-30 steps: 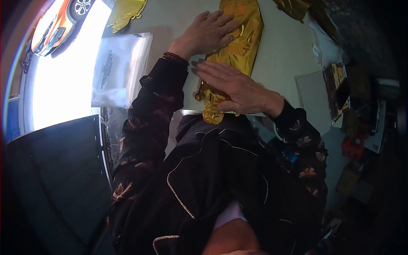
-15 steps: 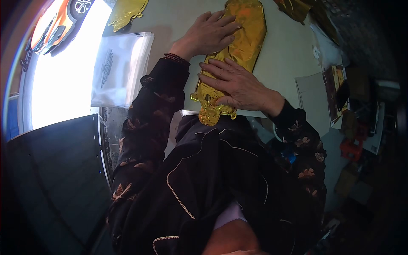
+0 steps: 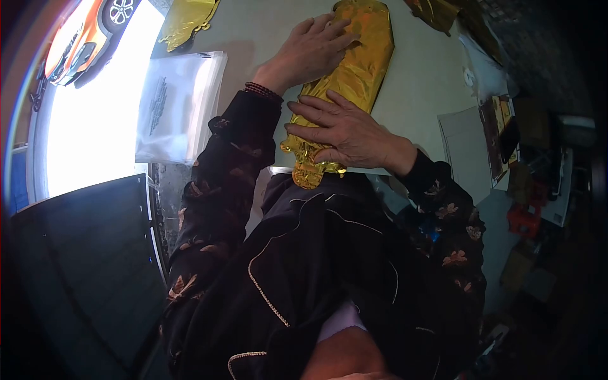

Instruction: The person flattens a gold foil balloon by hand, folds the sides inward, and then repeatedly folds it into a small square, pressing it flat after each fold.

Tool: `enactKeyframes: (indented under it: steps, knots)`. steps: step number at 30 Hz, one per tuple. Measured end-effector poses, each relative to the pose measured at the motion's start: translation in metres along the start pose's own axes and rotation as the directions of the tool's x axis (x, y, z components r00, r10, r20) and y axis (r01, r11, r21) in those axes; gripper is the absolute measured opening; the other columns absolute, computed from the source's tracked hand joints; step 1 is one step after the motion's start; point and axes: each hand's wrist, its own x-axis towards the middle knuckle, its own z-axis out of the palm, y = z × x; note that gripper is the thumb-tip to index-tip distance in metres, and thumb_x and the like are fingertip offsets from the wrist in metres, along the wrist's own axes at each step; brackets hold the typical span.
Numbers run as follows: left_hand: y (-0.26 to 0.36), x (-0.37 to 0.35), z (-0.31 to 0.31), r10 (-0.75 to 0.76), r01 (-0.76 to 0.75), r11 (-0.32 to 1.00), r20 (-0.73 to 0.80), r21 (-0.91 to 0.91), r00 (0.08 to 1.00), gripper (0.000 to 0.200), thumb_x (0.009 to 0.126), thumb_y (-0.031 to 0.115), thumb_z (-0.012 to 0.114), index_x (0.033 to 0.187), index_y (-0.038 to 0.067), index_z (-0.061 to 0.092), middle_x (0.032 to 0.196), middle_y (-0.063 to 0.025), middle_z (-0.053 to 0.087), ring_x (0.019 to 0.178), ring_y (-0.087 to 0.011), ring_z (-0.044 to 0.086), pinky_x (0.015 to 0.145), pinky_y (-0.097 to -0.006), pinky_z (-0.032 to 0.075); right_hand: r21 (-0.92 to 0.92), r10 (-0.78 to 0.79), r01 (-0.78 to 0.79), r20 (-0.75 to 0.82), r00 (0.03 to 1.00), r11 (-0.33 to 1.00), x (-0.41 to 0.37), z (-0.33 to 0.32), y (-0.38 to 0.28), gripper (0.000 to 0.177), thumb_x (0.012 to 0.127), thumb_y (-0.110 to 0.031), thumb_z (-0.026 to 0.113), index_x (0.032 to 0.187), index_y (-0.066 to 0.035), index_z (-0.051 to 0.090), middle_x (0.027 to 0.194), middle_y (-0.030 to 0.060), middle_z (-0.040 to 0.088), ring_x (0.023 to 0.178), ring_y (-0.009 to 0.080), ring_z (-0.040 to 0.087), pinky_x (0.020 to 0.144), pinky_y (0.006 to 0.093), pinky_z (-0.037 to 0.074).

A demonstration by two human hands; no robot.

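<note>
1. Fingers (image 3: 316,117) of the right hand (image 3: 348,133) are laid flat and splayed, with nothing gripped, and pressed on the crinkled lower end of the gold foil balloon (image 3: 361,63).
2. The left hand (image 3: 313,47) is spread flat on the upper part, fingers unclenched.
3. The balloon is long, shiny and wrinkled, and is laid flat on the pale table (image 3: 418,82), reaching its near edge.
4. A stack of clear plastic bags (image 3: 177,104) is seen well to the left.

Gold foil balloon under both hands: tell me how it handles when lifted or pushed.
Probably floppy: the gold foil balloon lies flat and creased under the left hand and right hand. Likely light, being thin film. Its glossy skin may slide on the table.
</note>
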Motion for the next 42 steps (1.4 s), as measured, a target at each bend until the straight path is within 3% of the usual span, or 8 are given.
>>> enactKeyframes:
  steps: [5, 8, 11, 14, 20, 25, 36, 42]
  knots:
    - [0.001, 0.005, 0.001, 0.146, -0.147, 0.974, -0.02, -0.171, 0.989, 0.047, 0.092, 0.008, 0.063, 0.137, 0.02, 0.058, 0.147, -0.004, 0.054, 0.143, -0.0261, 0.043, 0.115, -0.0431, 0.04, 0.001, -0.038, 0.038, -0.002, 0.999, 0.999, 0.0, -0.004, -0.006, 0.064, 0.094, -0.056, 0.055, 0.147, -0.021, 0.05, 0.158, 0.008, 0.038, 0.149, 0.0274, 0.03, 0.124, 0.0499, 0.023]
    - [0.001, 0.002, 0.009, 0.127, -0.113, 0.937, 0.023, -0.33, 0.992, 0.047, 0.089, 0.004, 0.064, 0.134, 0.017, 0.061, 0.143, -0.0035, 0.058, 0.138, -0.0276, 0.048, 0.113, -0.0422, 0.044, 0.066, -0.05, 0.048, 0.025, 0.998, 0.997, 0.0, -0.004, -0.006, 0.078, 0.088, -0.069, 0.041, 0.15, -0.021, 0.047, 0.16, 0.0072, 0.036, 0.15, 0.0307, 0.029, 0.123, 0.0539, 0.022]
    - [0.0, 0.001, 0.009, 0.12, -0.103, 0.924, 0.022, -0.369, 0.993, 0.049, 0.087, 0.002, 0.065, 0.135, 0.014, 0.061, 0.141, -0.0052, 0.059, 0.135, -0.0289, 0.051, 0.111, -0.0415, 0.045, 0.08, -0.102, 0.102, -0.01, 0.995, 0.991, -0.004, -0.005, -0.009, 0.06, 0.099, -0.049, 0.055, 0.146, -0.013, 0.049, 0.156, 0.0108, 0.042, 0.147, 0.0291, 0.034, 0.123, 0.0488, 0.025]
    - [-0.002, 0.001, 0.007, 0.151, -0.134, 0.929, 0.021, -0.345, 0.988, 0.051, 0.085, 0.002, 0.065, 0.134, 0.012, 0.061, 0.14, -0.0057, 0.06, 0.133, -0.0272, 0.053, 0.112, -0.0402, 0.045, 0.456, -0.071, 0.08, -0.036, 0.997, 0.886, -0.01, -0.011, -0.005, 0.061, 0.101, -0.051, 0.049, 0.148, -0.012, 0.047, 0.155, 0.0128, 0.043, 0.145, 0.032, 0.038, 0.122, 0.0494, 0.027]
    - [0.001, 0.005, 0.002, 0.133, -0.104, 0.909, 0.045, -0.403, 0.99, 0.053, 0.082, 0.0, 0.067, 0.134, 0.009, 0.06, 0.14, -0.0085, 0.06, 0.134, -0.0291, 0.052, 0.112, -0.0409, 0.045, 0.004, 0.162, -0.176, -0.408, 0.899, 0.984, -0.044, -0.023, 0.026, 0.077, 0.1, -0.063, 0.038, 0.152, -0.006, 0.04, 0.156, 0.0189, 0.04, 0.144, 0.0382, 0.037, 0.121, 0.0493, 0.028]
    - [0.0, 0.005, 0.003, 0.165, -0.145, 0.93, 0.031, -0.338, 0.986, 0.058, 0.078, -0.001, 0.071, 0.135, 0.009, 0.061, 0.14, -0.0091, 0.06, 0.134, -0.0296, 0.052, 0.111, -0.0413, 0.046, -0.133, 0.417, -0.478, -0.327, 0.848, 0.868, -0.056, -0.024, 0.073, 0.072, 0.104, -0.054, 0.041, 0.155, -0.004, 0.033, 0.16, 0.0176, 0.034, 0.151, 0.0346, 0.024, 0.124, 0.0498, 0.018]
    - [0.003, 0.004, 0.002, 0.078, -0.048, 0.928, 0.069, -0.371, 0.995, 0.063, 0.073, -0.005, 0.074, 0.133, 0.013, 0.063, 0.144, -0.0113, 0.056, 0.133, -0.0324, 0.052, 0.11, -0.0401, 0.047, -0.091, 0.456, -0.512, -0.342, 0.821, 0.854, -0.048, -0.019, 0.098, 0.066, 0.104, -0.048, 0.043, 0.155, -0.006, 0.034, 0.16, 0.0166, 0.033, 0.151, 0.0344, 0.025, 0.123, 0.052, 0.018]
    - [0.007, 0.006, -0.008, 0.076, -0.066, 0.99, 0.078, -0.124, 0.994, 0.043, 0.096, 0.016, 0.06, 0.139, 0.014, 0.058, 0.147, -0.0107, 0.053, 0.14, -0.0323, 0.044, 0.116, -0.0455, 0.037, -0.114, 0.479, -0.54, -0.336, 0.811, 0.834, -0.041, -0.022, 0.097, 0.065, 0.103, -0.045, 0.047, 0.154, -0.007, 0.035, 0.16, 0.0166, 0.033, 0.151, 0.0334, 0.025, 0.123, 0.0522, 0.018]
